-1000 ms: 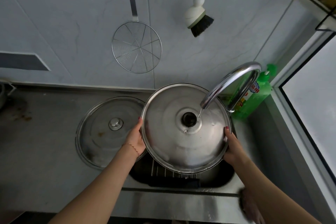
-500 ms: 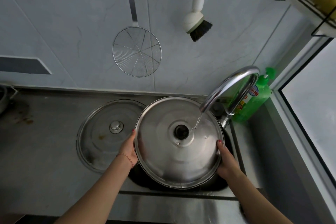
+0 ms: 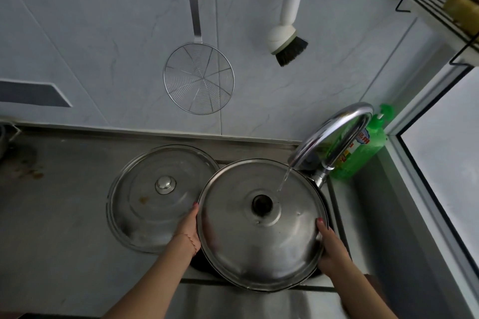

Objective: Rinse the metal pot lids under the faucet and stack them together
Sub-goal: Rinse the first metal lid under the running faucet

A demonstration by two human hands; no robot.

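A large metal lid point(image 3: 259, 241) with a dark centre is held over the sink, its inner side facing up. My left hand point(image 3: 189, 228) grips its left rim and my right hand point(image 3: 330, 246) grips its right rim. A thin stream of water falls from the curved chrome faucet point(image 3: 334, 132) onto the lid just right of its centre. A second metal lid point(image 3: 145, 204) with a round knob lies flat on the counter to the left, knob up, partly behind the held lid.
A green dish soap bottle point(image 3: 363, 147) stands behind the faucet. A wire skimmer point(image 3: 199, 77) and a scrub brush point(image 3: 287, 41) hang on the wall. A wire rack point(image 3: 440, 7) is mounted at the upper right. The steel counter point(image 3: 51, 215) stretches left; a window ledge runs along the right.
The held lid has shifted a little toward me and left under the faucet, so the water now lands right of its centre. Both hands keep their grip on the rim.
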